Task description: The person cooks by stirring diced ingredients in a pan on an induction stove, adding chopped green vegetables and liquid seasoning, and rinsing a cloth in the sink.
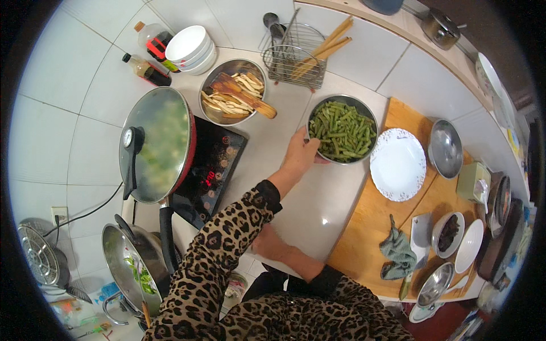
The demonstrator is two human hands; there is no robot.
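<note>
My left hand (300,152) grips the near-left rim of a metal bowl (372,147) full of cut green beans (341,130), with the thumb at the rim. The bowl is at the counter (318,200), beside the cutting board. Crossing under my left sleeve, my right hand (268,244) hangs near the counter's front edge; it is blurred and partly covered, so its fingers do not show clearly. To the left, a lidded red pan (155,145) covers an induction cooker (213,170) with a lit display. The glass lid is fogged over something green.
A wooden spatula (243,94) lies across a bowl of pale strips (226,106). On the wooden cutting board (358,230) are a white plate (399,164), a cleaver (420,238) and a cloth (397,253). A wire utensil basket (294,76) stands behind. A wok (132,260) holds chopped greens.
</note>
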